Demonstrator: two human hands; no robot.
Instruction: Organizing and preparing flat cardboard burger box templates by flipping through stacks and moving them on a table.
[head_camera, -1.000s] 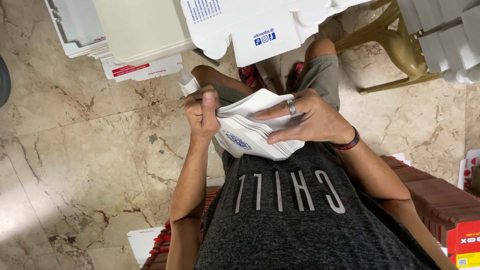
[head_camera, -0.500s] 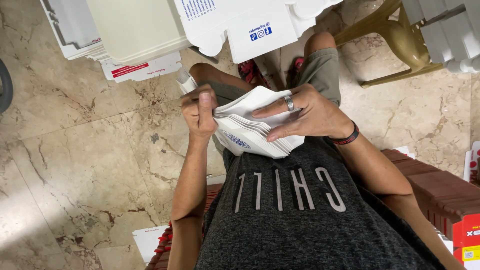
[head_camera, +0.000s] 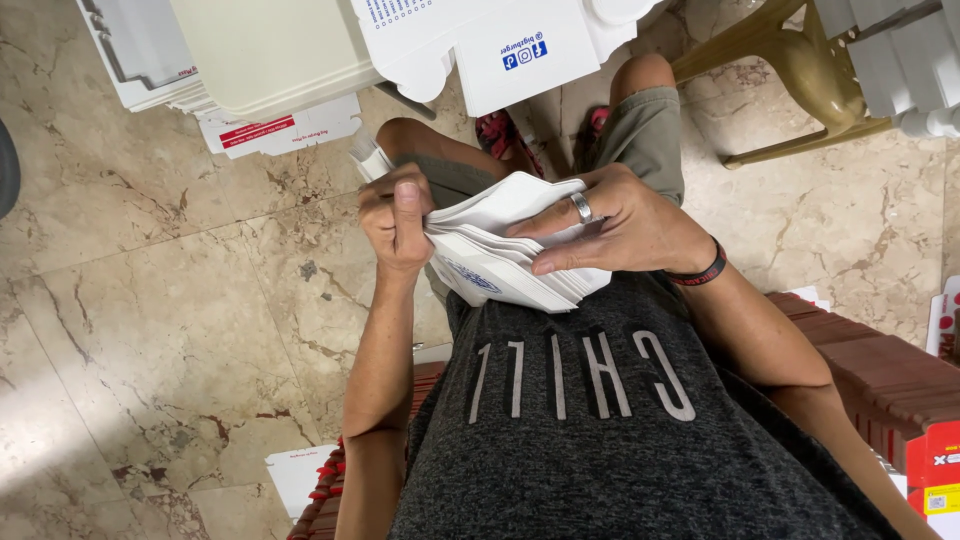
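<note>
Both hands (head_camera: 395, 215) (head_camera: 615, 225) grip a white card stack (head_camera: 500, 265) over open floor (head_camera: 150, 300).

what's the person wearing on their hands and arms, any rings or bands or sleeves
Both forearms are bare, with no sleeves reaching them. The right hand has a plain silver ring on one finger and a thin black wristband with a small red mark at the wrist. The left hand shows no ring, watch or band.

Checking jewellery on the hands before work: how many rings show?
1. A silver ring sits on a finger of the right hand, which lies over the stack of white cartons. The left hand shows none; curled fingers may hide others.
</note>
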